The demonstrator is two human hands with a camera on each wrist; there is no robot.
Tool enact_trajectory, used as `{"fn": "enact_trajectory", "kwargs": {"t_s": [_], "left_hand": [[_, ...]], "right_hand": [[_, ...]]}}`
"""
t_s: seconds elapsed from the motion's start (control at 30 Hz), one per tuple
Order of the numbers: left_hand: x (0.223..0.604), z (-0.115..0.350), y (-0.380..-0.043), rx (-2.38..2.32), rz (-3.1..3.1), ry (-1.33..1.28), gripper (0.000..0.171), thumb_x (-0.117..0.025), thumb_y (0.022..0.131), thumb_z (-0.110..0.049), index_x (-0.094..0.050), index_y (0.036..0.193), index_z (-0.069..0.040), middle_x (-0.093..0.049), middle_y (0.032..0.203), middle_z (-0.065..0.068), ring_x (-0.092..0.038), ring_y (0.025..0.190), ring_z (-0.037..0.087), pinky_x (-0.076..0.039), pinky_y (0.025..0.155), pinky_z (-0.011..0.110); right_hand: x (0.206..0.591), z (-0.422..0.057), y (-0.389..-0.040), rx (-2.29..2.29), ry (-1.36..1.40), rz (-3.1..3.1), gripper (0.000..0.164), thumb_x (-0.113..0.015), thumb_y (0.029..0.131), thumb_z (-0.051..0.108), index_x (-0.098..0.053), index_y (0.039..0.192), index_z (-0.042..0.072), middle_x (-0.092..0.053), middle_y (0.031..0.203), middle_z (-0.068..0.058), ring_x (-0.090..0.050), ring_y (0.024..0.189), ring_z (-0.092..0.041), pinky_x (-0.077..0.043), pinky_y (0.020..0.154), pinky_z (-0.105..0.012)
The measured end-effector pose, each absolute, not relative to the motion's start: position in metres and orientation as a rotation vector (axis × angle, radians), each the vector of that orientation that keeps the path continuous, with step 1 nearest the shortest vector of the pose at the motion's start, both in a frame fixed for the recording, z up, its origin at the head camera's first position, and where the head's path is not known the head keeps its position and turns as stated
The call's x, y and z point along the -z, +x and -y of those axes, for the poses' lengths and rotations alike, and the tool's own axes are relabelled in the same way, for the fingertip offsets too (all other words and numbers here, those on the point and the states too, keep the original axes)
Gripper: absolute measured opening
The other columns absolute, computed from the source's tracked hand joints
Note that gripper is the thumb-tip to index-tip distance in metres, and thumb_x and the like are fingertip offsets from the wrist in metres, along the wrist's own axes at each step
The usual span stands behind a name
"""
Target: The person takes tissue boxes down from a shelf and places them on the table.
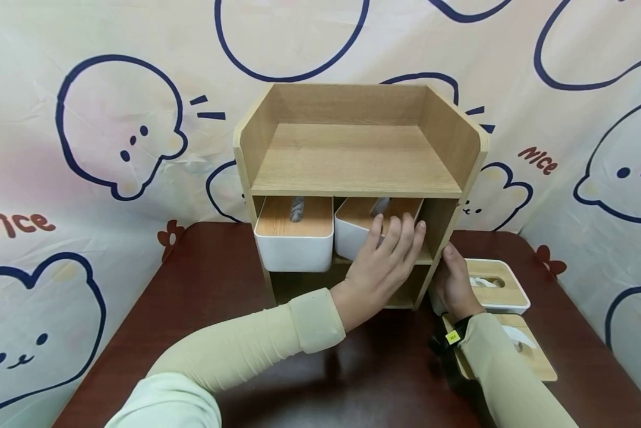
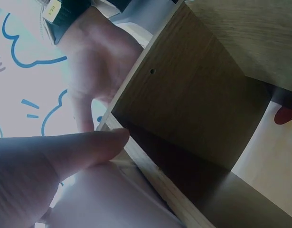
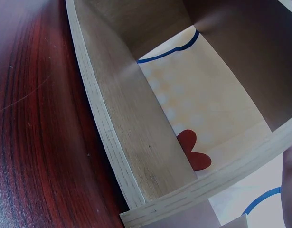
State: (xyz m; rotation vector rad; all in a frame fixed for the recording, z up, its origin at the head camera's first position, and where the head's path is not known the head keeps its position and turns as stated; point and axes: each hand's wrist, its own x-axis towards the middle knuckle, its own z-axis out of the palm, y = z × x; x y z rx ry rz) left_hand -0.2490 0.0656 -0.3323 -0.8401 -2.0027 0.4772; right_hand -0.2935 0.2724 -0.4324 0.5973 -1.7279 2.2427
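Observation:
A wooden shelf unit stands on the table. In its middle tier are two white tissue boxes with wooden lids and grey tissue tufts: the left box squarely placed, the right box slightly angled. My left hand touches the right box's front with outstretched fingers; its thumb lies near the tier board's front edge in the left wrist view. Against the outside of the right side panel rests my right hand, thumb upward and other fingers mostly hidden.
Two more wood-lidded tissue boxes lie right of the shelf, a rear box and a nearer box partly under my right forearm. The dark red table extends around the unit. Behind hangs a cartoon-printed cloth.

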Motion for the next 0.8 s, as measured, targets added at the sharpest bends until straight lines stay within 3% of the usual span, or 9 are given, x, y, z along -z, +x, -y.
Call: {"fn": "enact_trajectory", "kwargs": {"t_s": [0.17,0.47,0.67,0.8], "left_hand": [[0.333,-0.068,-0.248,-0.461,1.968,-0.834,0.047,-0.036,0.099,-0.012,-0.043,0.145,-0.001,-0.050,0.129,0.021,-0.048,0.115,0.037,-0.033,0.103,0.051],[0.333,-0.069,-0.254,-0.410,1.890,-0.883,0.047,-0.038,0.098,-0.009,-0.049,0.143,-0.009,-0.056,0.121,0.022,-0.054,0.109,0.037,-0.041,0.094,0.049],[0.332,-0.062,-0.258,-0.363,1.883,-0.961,0.047,-0.042,0.097,-0.009,-0.047,0.144,-0.012,-0.056,0.123,0.021,-0.053,0.109,0.037,-0.041,0.092,0.048],[0.332,-0.059,-0.260,-0.315,1.872,-0.994,0.047,-0.043,0.096,-0.008,-0.047,0.143,-0.012,-0.054,0.125,0.022,-0.052,0.110,0.038,-0.041,0.093,0.048]], "right_hand": [[0.431,-0.273,-0.294,-2.223,0.659,1.747,0.051,-0.033,0.107,0.037,-0.041,0.148,0.009,-0.050,0.132,-0.010,-0.046,0.119,-0.022,-0.033,0.100,-0.033],[0.432,-0.274,-0.294,-2.250,0.592,1.696,0.053,-0.040,0.104,0.041,-0.046,0.145,0.008,-0.048,0.137,-0.010,-0.042,0.122,-0.022,-0.032,0.099,-0.034],[0.433,-0.274,-0.295,-2.261,0.625,1.702,0.052,-0.038,0.106,0.040,-0.044,0.146,0.007,-0.043,0.140,-0.016,-0.041,0.123,-0.022,-0.031,0.101,-0.033],[0.433,-0.274,-0.295,-2.254,0.640,1.700,0.052,-0.037,0.106,0.039,-0.043,0.146,0.007,-0.045,0.137,-0.014,-0.042,0.122,-0.021,-0.032,0.100,-0.033]]}}
